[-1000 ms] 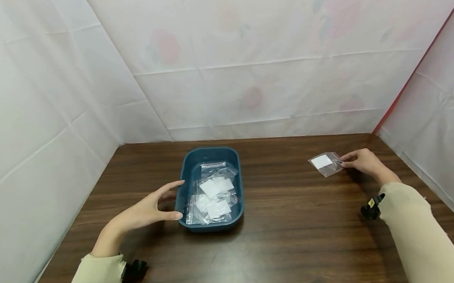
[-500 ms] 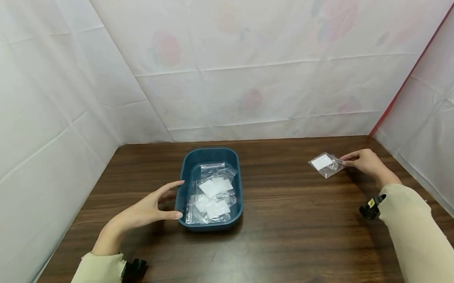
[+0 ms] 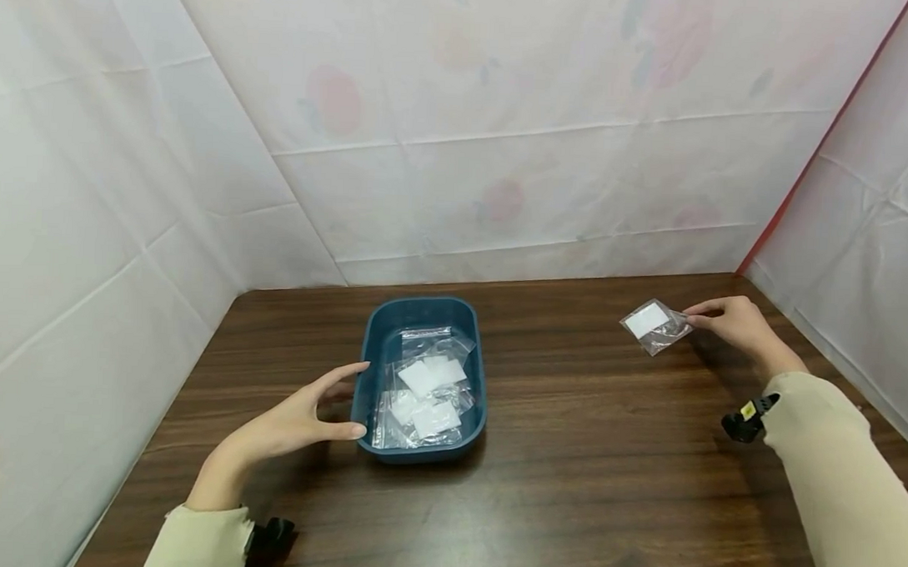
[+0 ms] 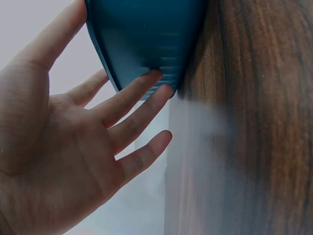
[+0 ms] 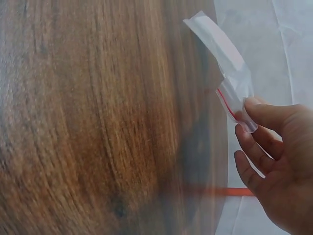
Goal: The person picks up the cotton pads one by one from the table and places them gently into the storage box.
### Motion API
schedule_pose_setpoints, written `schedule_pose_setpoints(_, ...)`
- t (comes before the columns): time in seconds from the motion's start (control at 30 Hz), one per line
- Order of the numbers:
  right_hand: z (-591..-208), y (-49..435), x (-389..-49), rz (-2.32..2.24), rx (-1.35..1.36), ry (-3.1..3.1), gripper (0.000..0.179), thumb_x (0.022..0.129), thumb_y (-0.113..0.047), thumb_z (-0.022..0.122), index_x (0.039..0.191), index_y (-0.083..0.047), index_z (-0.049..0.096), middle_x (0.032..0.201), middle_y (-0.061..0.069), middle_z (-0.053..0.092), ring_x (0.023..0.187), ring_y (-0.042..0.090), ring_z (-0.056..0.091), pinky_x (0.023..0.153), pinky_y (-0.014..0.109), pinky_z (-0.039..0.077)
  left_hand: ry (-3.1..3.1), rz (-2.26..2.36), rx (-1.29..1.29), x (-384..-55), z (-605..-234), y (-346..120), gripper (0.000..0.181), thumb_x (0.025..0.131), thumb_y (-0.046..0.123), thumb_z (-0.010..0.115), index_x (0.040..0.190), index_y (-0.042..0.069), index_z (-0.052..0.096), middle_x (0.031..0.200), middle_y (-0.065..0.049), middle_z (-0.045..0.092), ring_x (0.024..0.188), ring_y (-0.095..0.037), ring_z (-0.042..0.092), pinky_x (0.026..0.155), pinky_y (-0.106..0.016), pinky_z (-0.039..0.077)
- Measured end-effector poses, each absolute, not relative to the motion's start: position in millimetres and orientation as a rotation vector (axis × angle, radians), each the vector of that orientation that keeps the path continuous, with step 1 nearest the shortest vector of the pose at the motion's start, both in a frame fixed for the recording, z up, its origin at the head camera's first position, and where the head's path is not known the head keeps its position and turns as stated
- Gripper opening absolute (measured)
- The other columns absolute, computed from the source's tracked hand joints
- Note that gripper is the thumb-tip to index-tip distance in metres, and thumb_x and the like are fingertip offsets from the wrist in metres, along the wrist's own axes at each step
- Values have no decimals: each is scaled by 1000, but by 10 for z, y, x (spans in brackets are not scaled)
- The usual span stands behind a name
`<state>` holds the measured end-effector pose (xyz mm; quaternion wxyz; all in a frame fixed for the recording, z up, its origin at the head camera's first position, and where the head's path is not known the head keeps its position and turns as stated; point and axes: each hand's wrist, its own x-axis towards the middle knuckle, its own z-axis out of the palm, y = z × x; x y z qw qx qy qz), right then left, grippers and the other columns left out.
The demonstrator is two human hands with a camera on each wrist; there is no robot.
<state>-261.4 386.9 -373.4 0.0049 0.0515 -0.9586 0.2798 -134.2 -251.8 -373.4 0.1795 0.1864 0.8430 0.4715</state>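
Note:
My left hand (image 3: 287, 419) is at the left side of a dark blue plastic bin (image 3: 420, 456). Its thumb and index fingertips meet the rim, and in the left wrist view other fingers (image 4: 134, 95) lie nearly straight against the outer wall. Several clear zip bags (image 3: 436, 419) with white squares inside are heaped in the bin. Far to the right, my right hand (image 3: 738, 325) pinches the corner of one clear zip bag (image 3: 646, 321) between thumb and fingertips. That bag holds a white square; a red seal line shows on it in the right wrist view (image 5: 227, 54).
A brown wood-grain table (image 3: 568, 454) lies under everything. White patterned cloth (image 3: 504, 152) walls it in at the back and both sides. A red strip (image 3: 791, 199) runs up the back right corner.
The zip bag in my right hand has tilted and lifted slightly, with the hand shifting a little. My left hand and the bin stay where they were.

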Motion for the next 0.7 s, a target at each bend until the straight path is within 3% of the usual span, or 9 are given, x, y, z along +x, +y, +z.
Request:
schedule_pose_setpoints(0.4,-3685,3871,-2542,879,121,-2909,42,102,-30,58,119,8,66,124,36,57,112,49,54,87,61,43,2378,1337,537,-1383,-3746,-2494,84,91,29,75,157,19,24,156,-17,29,141,-42,30,104,-64,33)
schedule_pose_setpoints(0.7,-3662,3851,-2524,841,101,-2859,39,101,-30,59,117,4,69,122,32,61,99,33,56,74,40,44,2375,1346,542,-1376,-3766,-2507,83,91,28,74,157,20,24,157,-17,28,141,-43,29,104,-64,34)
